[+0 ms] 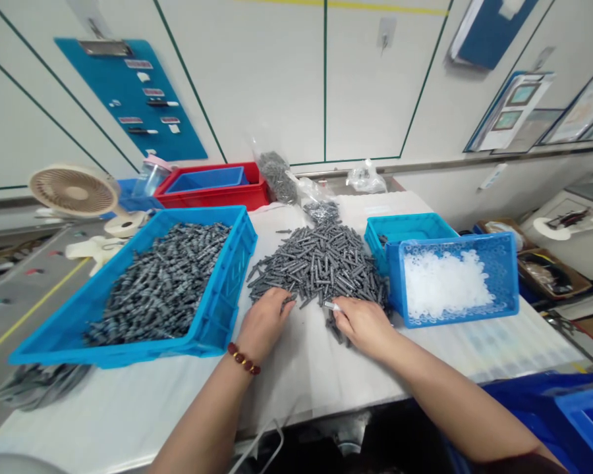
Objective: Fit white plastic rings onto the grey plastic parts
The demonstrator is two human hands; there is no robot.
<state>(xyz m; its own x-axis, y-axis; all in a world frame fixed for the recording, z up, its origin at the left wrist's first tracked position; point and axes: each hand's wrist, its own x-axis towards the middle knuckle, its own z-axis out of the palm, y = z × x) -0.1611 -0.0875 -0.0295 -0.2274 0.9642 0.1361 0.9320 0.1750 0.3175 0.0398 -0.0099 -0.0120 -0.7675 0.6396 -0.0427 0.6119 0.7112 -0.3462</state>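
Note:
A heap of dark grey, slim, tapered plastic pieces [321, 260] lies in front of me on the white-covered table. My left hand [265, 322], with a beaded bracelet at its wrist, is at the heap's near left edge. Its thumb and fingers close around a grey piece [289, 300]. My right hand [364, 324] is closed at the near right side, pinching a short white cylindrical piece [331, 305] that points left. A few grey pieces lie under that hand. The two hands are apart, with table cover between them.
On the left a large blue crate [242, 270] holds many grey pieces. A tilted blue bin [508, 276] of small white rings stands right, before a teal bin [410, 225]. Behind are a red bin [217, 197], a bag of grey pieces [277, 176] and a fan [74, 189].

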